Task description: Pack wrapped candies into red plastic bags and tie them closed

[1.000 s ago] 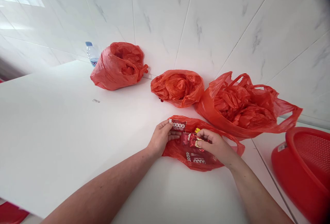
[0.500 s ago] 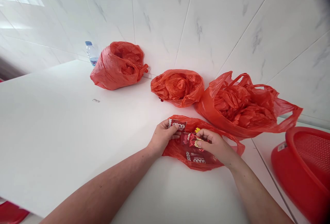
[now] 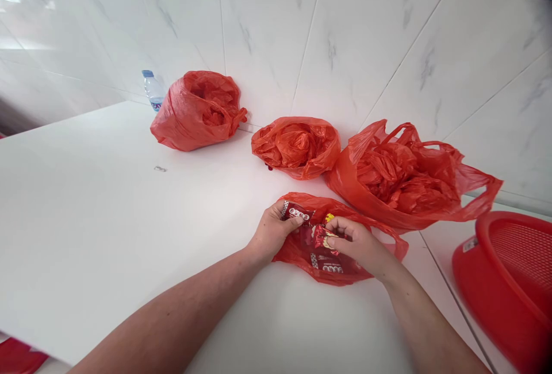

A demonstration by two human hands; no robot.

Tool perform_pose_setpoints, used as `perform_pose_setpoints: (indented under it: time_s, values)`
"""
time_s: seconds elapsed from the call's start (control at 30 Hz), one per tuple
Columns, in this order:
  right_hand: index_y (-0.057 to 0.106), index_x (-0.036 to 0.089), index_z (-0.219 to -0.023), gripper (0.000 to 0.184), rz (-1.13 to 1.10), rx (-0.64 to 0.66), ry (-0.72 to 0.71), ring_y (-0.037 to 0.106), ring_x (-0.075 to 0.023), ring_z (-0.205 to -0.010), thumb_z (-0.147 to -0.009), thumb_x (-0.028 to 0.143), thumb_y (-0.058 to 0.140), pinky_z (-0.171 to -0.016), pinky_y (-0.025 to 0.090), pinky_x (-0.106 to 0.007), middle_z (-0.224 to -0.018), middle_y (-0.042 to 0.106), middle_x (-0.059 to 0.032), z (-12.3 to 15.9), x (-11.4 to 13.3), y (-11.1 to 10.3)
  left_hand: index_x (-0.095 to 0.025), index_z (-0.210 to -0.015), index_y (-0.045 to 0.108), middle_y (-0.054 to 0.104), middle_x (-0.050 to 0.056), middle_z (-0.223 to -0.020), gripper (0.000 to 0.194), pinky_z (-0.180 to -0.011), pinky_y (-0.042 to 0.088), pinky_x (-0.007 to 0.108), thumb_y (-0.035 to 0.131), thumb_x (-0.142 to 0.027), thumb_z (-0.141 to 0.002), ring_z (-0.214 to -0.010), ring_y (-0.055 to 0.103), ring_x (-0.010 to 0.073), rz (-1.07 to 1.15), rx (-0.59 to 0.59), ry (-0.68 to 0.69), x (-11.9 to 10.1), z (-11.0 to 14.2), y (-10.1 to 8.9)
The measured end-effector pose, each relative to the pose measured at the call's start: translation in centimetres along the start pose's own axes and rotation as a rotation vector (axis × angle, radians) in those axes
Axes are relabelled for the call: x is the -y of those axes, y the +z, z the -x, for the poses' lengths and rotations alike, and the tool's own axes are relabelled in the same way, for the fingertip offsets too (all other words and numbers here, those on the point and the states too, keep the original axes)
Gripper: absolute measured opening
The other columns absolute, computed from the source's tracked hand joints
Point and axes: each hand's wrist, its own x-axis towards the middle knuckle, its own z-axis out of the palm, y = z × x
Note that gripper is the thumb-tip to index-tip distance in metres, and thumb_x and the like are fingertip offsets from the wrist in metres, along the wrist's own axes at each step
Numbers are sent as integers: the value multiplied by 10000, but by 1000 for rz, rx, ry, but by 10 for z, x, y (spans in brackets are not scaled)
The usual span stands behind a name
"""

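Observation:
A red plastic bag (image 3: 297, 254) lies spread on the white table in front of me, with dark red printed packets on it. My left hand (image 3: 276, 226) is closed, its thumb pressing on a dark red packet (image 3: 297, 212) at the bag's left side. At the bag's right side, my right hand (image 3: 356, 242) pinches a small red and cream wrapped candy (image 3: 325, 239). A bit of yellow wrapper (image 3: 330, 218) shows by its fingertips. Below the hands rests another dark red packet (image 3: 328, 263).
Along the tiled wall stand a bulging red bag (image 3: 185, 115), a smaller one (image 3: 297, 147) and a large one (image 3: 401, 184) stuffed with red plastic. A water bottle (image 3: 152, 91) is at the back left. A red plastic basket (image 3: 487, 270) stands at the right, beyond a table seam.
My left thumb has slid slightly right and down over the packet. My right hand keeps its pinch on the candy, nearly in place.

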Motion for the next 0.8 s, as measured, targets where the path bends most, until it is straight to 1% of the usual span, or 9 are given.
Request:
perform_pose_setpoints:
  time_s: [0.33, 0.5, 0.63, 0.8]
  values:
    - [546, 195, -790, 69, 16, -5, -1, 481, -123, -727, -777, 255, 578, -667, 410, -256, -781, 527, 26, -1, 0, 1, -165, -761, 570, 606, -14, -684, 146, -642, 464, 256, 691, -236, -720, -621, 547, 114, -62, -1, 13, 0, 1, 2]
    - [562, 189, -808, 107, 10, 10, -24, 499, -136, -738, -783, 292, 574, -672, 421, -266, -797, 549, 7, -2, 0, 0, -165, -764, 576, 609, -12, -686, 155, -658, 466, 263, 700, -242, -711, -623, 545, 116, -43, -7, 25, 0, 1, 3]
    - [567, 191, -808, 137, 9, 10, -9, 503, -136, -720, -776, 324, 579, -658, 424, -266, -787, 552, 6, -1, 1, 0, -171, -783, 589, 628, -9, -723, 170, -670, 462, 262, 714, -252, -701, -648, 561, 124, -4, 3, 18, 1, 1, 2]
    - [566, 190, -817, 152, -21, -8, -20, 499, -136, -727, -766, 330, 596, -658, 423, -263, -787, 544, 10, -1, 3, 2, -165, -736, 578, 564, -41, -616, 179, -574, 413, 210, 731, -247, -693, -552, 485, 82, -11, -47, 16, 2, -1, 1]
